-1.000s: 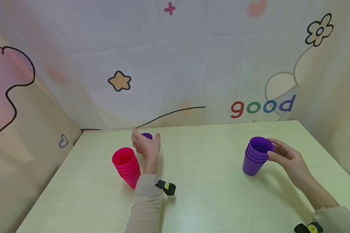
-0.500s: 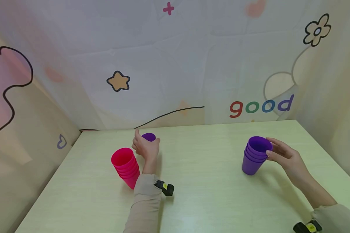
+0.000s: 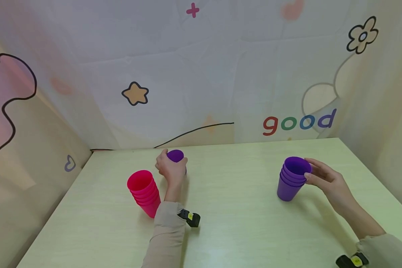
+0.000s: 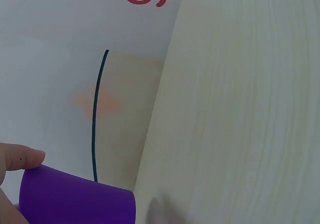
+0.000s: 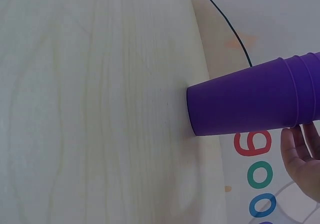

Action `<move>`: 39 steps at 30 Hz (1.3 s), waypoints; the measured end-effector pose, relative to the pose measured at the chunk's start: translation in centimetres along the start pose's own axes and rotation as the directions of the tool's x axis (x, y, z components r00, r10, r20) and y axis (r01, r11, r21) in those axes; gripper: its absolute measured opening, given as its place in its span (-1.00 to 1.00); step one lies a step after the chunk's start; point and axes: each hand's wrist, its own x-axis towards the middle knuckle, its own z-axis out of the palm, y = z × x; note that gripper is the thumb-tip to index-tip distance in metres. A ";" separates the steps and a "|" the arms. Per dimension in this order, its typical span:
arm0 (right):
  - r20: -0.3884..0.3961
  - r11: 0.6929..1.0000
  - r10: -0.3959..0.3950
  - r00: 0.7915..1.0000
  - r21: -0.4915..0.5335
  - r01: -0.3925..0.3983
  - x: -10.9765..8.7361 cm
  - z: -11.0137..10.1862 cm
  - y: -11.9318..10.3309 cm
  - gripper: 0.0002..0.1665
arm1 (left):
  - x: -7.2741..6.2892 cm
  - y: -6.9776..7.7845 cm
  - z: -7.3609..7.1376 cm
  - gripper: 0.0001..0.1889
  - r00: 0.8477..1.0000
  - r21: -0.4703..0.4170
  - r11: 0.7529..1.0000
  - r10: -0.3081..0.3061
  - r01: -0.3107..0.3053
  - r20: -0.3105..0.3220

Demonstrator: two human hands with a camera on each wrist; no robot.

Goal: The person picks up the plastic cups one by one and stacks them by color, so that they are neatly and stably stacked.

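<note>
At the back of the table, my left hand (image 3: 171, 168) grips a single purple cup (image 3: 175, 156), its mouth up and partly hidden by the fingers. In the left wrist view, the thumb lies at the rim of this cup (image 4: 77, 198). A stack of purple cups (image 3: 289, 184) stands upright on the right side, leaning slightly in view. My right hand (image 3: 331, 186) holds that stack near its rims, thumb in front and fingers behind. The right wrist view shows fingertips (image 5: 290, 141) against the stacked rims. Nearest my left forearm is a stack of pink cups (image 3: 145, 193).
The pale wooden table (image 3: 227, 208) meets a printed cloth backdrop (image 3: 187, 74) close behind the left hand. Cloth also rises along the left and right sides. The pink stack stands just left of the left sleeve (image 3: 167, 230).
My left hand has shifted slightly right with the purple cup, and more of the cup shows now. The right hand and both stacks stay about where they were.
</note>
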 end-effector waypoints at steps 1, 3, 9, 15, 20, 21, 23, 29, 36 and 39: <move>-0.003 1.000 0.002 1.000 -0.005 -0.002 0.0 0.0 0.0 -0.54 | -0.1 0.1 0.0 -0.34 1.000 -0.001 1.000 0.009 -0.009 0.010; -0.004 1.000 0.005 1.000 -0.005 -0.005 0.0 0.0 0.1 -0.54 | -0.3 0.3 0.0 -0.36 0.999 -0.003 1.000 0.016 -0.016 0.034; -0.002 1.000 0.008 1.000 -0.011 -0.008 -0.1 0.0 0.2 -0.53 | -0.7 1.0 -0.2 -0.36 0.994 -0.003 0.999 0.037 -0.037 0.105; -0.003 0.999 0.019 1.000 -0.033 -0.019 -0.2 0.0 0.1 -0.54 | -1.2 1.8 -0.4 -0.36 0.977 -0.006 0.995 0.095 -0.095 0.190; -0.004 0.999 0.023 1.000 -0.027 -0.023 -0.2 -0.1 0.2 -0.54 | -1.7 2.4 -0.5 -0.38 0.957 -0.008 0.989 0.146 -0.149 0.250; -0.003 1.000 0.022 1.000 -0.021 -0.022 -0.2 -0.1 0.3 -0.54 | -1.9 2.6 -0.6 -0.39 0.954 -0.006 0.988 0.152 -0.156 0.257; -0.002 1.000 0.018 1.000 -0.010 -0.018 -0.1 -0.1 0.3 -0.53 | -2.1 3.0 -0.6 -0.40 0.948 -0.007 0.985 0.165 -0.170 0.272; 0.001 1.000 0.010 1.000 -0.014 -0.010 -0.1 -0.2 0.3 -0.53 | -2.7 4.5 -0.5 -0.39 0.921 -0.022 0.976 0.213 -0.218 0.325; 0.010 1.000 0.004 1.000 -0.016 -0.004 0.0 -0.3 0.1 -0.53 | -3.2 6.0 0.0 -0.34 0.885 -0.029 0.958 0.275 -0.285 0.377; 0.012 1.000 0.002 1.000 -0.011 -0.002 0.0 -0.3 0.2 -0.53 | -3.5 6.8 0.0 -0.33 0.865 -0.034 0.952 0.290 -0.303 0.408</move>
